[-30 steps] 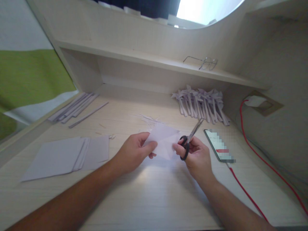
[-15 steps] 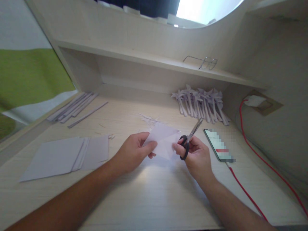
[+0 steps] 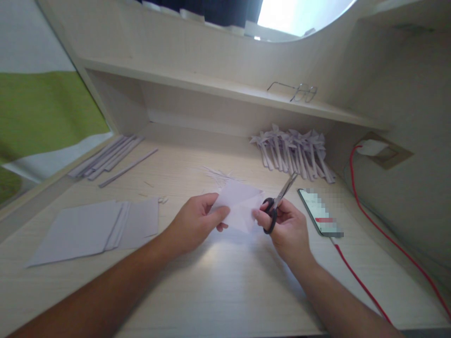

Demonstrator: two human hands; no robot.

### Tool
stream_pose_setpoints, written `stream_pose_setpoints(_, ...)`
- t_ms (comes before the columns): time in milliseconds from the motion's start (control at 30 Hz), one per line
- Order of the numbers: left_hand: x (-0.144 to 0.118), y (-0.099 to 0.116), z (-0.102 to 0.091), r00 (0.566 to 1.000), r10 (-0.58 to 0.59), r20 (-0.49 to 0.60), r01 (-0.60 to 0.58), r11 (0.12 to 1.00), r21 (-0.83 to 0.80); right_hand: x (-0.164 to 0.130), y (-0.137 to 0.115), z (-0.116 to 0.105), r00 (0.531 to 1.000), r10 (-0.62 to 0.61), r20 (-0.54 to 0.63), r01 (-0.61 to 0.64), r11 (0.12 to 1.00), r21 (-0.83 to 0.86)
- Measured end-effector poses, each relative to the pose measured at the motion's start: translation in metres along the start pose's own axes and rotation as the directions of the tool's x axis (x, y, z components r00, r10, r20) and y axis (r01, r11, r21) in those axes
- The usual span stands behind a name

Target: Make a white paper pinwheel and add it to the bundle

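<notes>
Hands (image 3: 243, 223), folded paper (image 3: 239, 206) between, scissors (image 3: 278, 202) right

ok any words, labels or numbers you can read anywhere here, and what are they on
None can be read.
phone: screen lit but blurred out, only a red band shows.
scissors: no marking visible on the black handles.
folded paper, paper sheets, paper pinwheels: plain, no print.

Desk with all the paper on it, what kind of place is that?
Probably a home desk used for paper crafts. A shelf holding glasses runs above it, a phone charges on a red cable, and folded paper pinwheels lie piled beside flat sheets.
</notes>
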State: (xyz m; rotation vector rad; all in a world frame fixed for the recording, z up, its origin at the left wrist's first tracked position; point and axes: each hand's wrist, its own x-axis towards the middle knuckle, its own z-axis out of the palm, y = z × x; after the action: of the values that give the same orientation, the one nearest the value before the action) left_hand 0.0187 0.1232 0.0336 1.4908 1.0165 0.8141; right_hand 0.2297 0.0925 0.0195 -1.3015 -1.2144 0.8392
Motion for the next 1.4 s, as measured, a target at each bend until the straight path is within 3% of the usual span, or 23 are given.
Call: stream_pose_setpoints(1400,0.0003,-0.0010,0.0013,1.000,0.010,-0.002,-0.010,1.000,-0.013,0.0010,0.0011,0.0007,1.000,-0.009,-0.016,0.009,1.000,-0.001)
